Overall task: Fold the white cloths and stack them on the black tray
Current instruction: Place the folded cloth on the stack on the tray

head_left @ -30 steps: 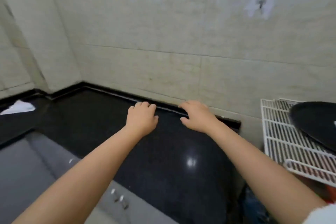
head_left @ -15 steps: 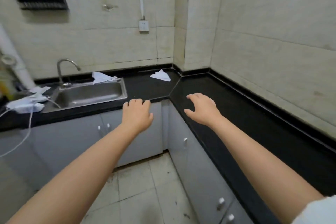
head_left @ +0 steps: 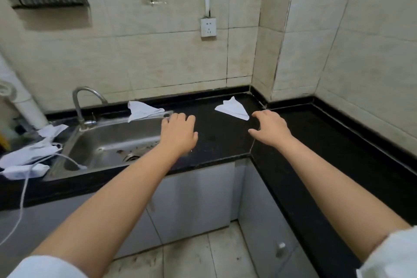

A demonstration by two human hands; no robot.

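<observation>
A white cloth lies crumpled on the black counter near the corner, just beyond my right hand, which hovers with relaxed fingers and holds nothing. A second white cloth hangs over the far rim of the steel sink. My left hand is held over the sink's right edge, fingers loosely bent, empty. More white cloths lie heaped left of the sink. The black tray is out of view.
A tap stands at the sink's back left. A white cable and a power strip lie on the counter at the left. The black counter runs along the right wall. Grey cabinets stand below.
The view has swung left from the rack and black tray to the sink corner and moved closer. Both hands stay outstretched and empty, now nearer the cloths.
</observation>
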